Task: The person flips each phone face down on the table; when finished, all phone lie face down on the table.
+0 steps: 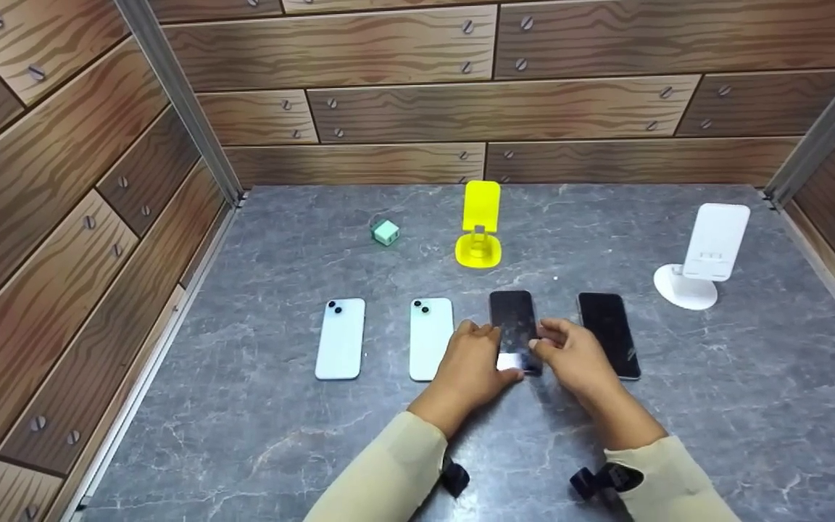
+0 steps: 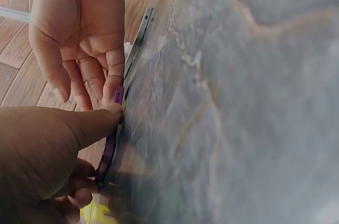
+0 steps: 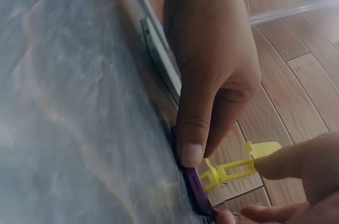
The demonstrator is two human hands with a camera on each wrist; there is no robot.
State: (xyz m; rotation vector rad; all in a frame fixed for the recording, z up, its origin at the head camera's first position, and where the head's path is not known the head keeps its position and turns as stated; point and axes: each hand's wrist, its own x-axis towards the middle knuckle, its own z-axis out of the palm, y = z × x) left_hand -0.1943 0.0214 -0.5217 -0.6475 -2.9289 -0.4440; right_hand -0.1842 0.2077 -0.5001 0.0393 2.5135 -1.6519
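Note:
A dark smartphone (image 1: 513, 326) lies screen up, its purple edge (image 3: 196, 182) showing in the right wrist view. My left hand (image 1: 467, 366) grips its near left corner, thumb along the bottom edge and fingers bent at the left side. At the phone's right side is my right hand (image 1: 577, 359), its fingers loosely bent and the fingertips right at the edge. A second black smartphone (image 1: 609, 333) lies screen up to the right, partly behind the right hand. Left of the left hand, a pale green phone (image 1: 430, 333) lies face down, with a pale blue phone (image 1: 341, 341) farther left.
A yellow phone stand (image 1: 480, 217) stands at the back, beyond the dark phone. Back right is a white phone stand (image 1: 711, 250). A small mint-green cube (image 1: 386, 232) sits at the back left. Wood-patterned walls (image 1: 403, 65) enclose the grey marbled table (image 1: 258, 428).

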